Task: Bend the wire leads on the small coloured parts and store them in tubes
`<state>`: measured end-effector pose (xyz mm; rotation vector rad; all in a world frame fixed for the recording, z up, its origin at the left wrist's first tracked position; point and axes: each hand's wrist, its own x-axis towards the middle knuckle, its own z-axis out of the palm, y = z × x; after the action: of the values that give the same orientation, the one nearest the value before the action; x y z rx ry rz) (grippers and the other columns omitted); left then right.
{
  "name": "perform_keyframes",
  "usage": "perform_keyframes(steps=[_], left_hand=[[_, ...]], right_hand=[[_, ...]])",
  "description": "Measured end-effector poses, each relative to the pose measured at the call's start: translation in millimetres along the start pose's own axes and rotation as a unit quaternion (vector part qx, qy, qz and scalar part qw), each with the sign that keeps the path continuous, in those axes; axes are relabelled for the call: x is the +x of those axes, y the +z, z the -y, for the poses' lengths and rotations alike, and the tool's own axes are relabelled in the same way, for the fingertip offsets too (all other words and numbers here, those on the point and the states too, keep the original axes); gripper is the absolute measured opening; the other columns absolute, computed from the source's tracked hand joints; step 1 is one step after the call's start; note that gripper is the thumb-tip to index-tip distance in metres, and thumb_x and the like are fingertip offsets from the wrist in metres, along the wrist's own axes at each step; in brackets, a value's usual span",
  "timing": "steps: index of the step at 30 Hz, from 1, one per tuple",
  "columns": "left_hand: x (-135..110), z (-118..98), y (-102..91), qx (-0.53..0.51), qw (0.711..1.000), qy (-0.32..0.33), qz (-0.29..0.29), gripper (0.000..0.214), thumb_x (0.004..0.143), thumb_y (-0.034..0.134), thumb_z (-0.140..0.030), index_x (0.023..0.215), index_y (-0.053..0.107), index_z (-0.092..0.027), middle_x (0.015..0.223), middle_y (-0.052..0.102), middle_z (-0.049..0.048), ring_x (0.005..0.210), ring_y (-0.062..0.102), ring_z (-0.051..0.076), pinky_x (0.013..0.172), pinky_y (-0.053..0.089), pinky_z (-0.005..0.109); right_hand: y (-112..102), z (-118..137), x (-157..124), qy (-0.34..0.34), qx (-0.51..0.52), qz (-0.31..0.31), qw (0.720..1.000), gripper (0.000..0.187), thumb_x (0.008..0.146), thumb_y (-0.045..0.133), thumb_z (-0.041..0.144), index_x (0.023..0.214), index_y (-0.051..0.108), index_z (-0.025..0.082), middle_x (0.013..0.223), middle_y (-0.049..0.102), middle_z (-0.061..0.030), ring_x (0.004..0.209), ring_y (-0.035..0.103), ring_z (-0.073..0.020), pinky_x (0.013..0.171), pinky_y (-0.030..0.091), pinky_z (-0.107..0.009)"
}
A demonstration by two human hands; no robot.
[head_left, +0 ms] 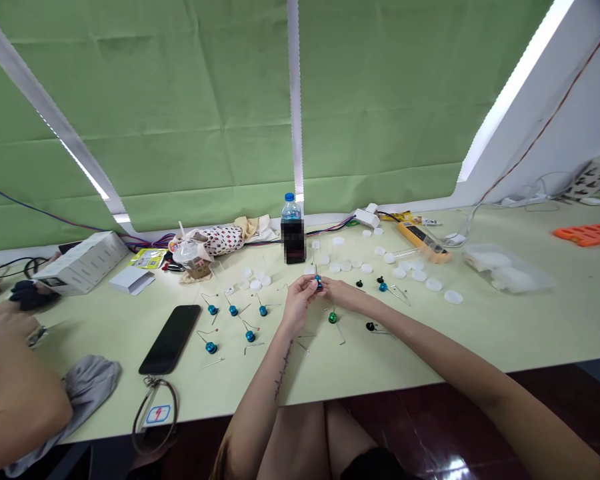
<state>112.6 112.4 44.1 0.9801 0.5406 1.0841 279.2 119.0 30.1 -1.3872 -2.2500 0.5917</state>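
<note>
Near the middle of the table, my left hand [300,297] pinches a small blue round metal piece [319,283], with a thin pin pointing up from it. My right hand [341,294] meets it from the right, its fingers closed against the same piece and partly hidden. Just below my hands lies a green round piece [333,318] with a thin metal rod. To the left sit several similar blue pieces [233,311] with bent wires. Right of my hands are another blue piece [383,287] and small black pieces [371,327]. Loose L-shaped metal keys [253,345] lie between them.
A black phone [170,340] with a strap loop lies left. Behind my hands stand a bottle [293,230] and several white round caps [346,265]. Farther right are a yellow meter [424,242], a plastic bag [509,268] and an orange tray [590,234]. Another person's arm [17,380] rests at left.
</note>
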Motion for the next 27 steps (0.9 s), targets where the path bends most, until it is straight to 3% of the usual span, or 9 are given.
perform_keyframes(steps=[5, 7, 11, 13, 15, 18, 23, 27], left_hand=[[2, 4, -2.9, 0.042, 0.996, 0.058, -0.052, 0.029, 0.072, 0.07, -0.032, 0.094, 0.063, -0.015, 0.087, 0.069, 0.0075, 0.08, 0.064, 0.015, 0.078, 0.049, 0.03], [3, 3, -1.7, 0.06, 0.992, 0.091, -0.064, 0.027, 0.073, 0.068, -0.032, 0.094, 0.062, -0.015, 0.09, 0.07, 0.0081, 0.085, 0.064, 0.016, 0.082, 0.047, 0.031], [1, 1, 5.3, 0.066, 0.99, 0.116, -0.055, 0.026, 0.073, 0.068, -0.031, 0.094, 0.06, -0.017, 0.09, 0.07, 0.0075, 0.087, 0.064, 0.018, 0.083, 0.045, 0.033], [0, 0, 9.6, 0.075, 0.989, 0.119, -0.046, 0.026, 0.074, 0.067, -0.029, 0.095, 0.059, -0.017, 0.088, 0.07, 0.0062, 0.083, 0.064, 0.018, 0.079, 0.046, 0.031], [0, -1, 13.8, 0.084, 0.988, 0.125, -0.041, 0.024, 0.074, 0.067, -0.028, 0.095, 0.058, -0.018, 0.087, 0.069, 0.0053, 0.081, 0.064, 0.017, 0.077, 0.047, 0.031], [1, -4, 20.1, 0.094, 0.985, 0.144, -0.033, 0.022, 0.075, 0.066, -0.028, 0.092, 0.058, -0.018, 0.092, 0.069, 0.0064, 0.086, 0.064, 0.018, 0.078, 0.047, 0.031], [2, -17, 32.0, 0.074, 0.978, 0.189, -0.042, 0.021, 0.076, 0.065, -0.026, 0.094, 0.058, -0.018, 0.099, 0.068, 0.0078, 0.097, 0.062, 0.02, 0.088, 0.045, 0.034], [4, -26, 39.5, 0.075, 0.976, 0.198, -0.049, 0.02, 0.076, 0.065, -0.027, 0.093, 0.06, -0.018, 0.104, 0.068, 0.0093, 0.099, 0.061, 0.021, 0.09, 0.044, 0.034]], right_hand=[[-16, 9, -6, 0.039, 0.114, -0.019, 0.993, 0.049, 0.095, 0.023, 0.046, 0.086, 0.06, 0.014, 0.08, 0.061, -0.0078, 0.061, 0.053, -0.0118, 0.057, 0.041, -0.024], [-23, 17, -11, 0.057, 0.218, 0.002, 0.974, 0.059, 0.094, 0.016, 0.052, 0.094, 0.061, 0.013, 0.084, 0.063, -0.0096, 0.061, 0.054, -0.011, 0.056, 0.042, -0.023], [-27, 33, -17, 0.127, 0.494, 0.047, 0.859, 0.054, 0.086, 0.039, 0.061, 0.092, 0.063, 0.013, 0.081, 0.064, -0.0094, 0.061, 0.052, -0.0096, 0.056, 0.04, -0.021], [-25, 39, -17, 0.153, 0.543, 0.034, 0.825, 0.049, 0.082, 0.049, 0.06, 0.085, 0.063, 0.013, 0.075, 0.063, -0.0076, 0.057, 0.049, -0.0084, 0.051, 0.037, -0.02], [-24, 42, -17, 0.162, 0.566, 0.02, 0.808, 0.045, 0.08, 0.055, 0.057, 0.081, 0.062, 0.013, 0.071, 0.061, -0.006, 0.054, 0.046, -0.0075, 0.047, 0.033, -0.019], [-27, 45, -18, 0.142, 0.577, -0.008, 0.804, 0.039, 0.077, 0.061, 0.053, 0.081, 0.061, 0.014, 0.071, 0.058, -0.0027, 0.052, 0.042, -0.006, 0.046, 0.03, -0.019], [-44, 51, -22, 0.085, 0.532, -0.112, 0.835, 0.037, 0.065, 0.077, 0.036, 0.094, 0.061, 0.021, 0.09, 0.059, -0.0002, 0.067, 0.048, -0.007, 0.06, 0.038, -0.02], [-53, 54, -20, 0.106, 0.542, -0.061, 0.832, 0.041, 0.077, 0.059, 0.055, 0.088, 0.062, 0.015, 0.087, 0.062, -0.0073, 0.068, 0.051, -0.0108, 0.063, 0.041, -0.024]])
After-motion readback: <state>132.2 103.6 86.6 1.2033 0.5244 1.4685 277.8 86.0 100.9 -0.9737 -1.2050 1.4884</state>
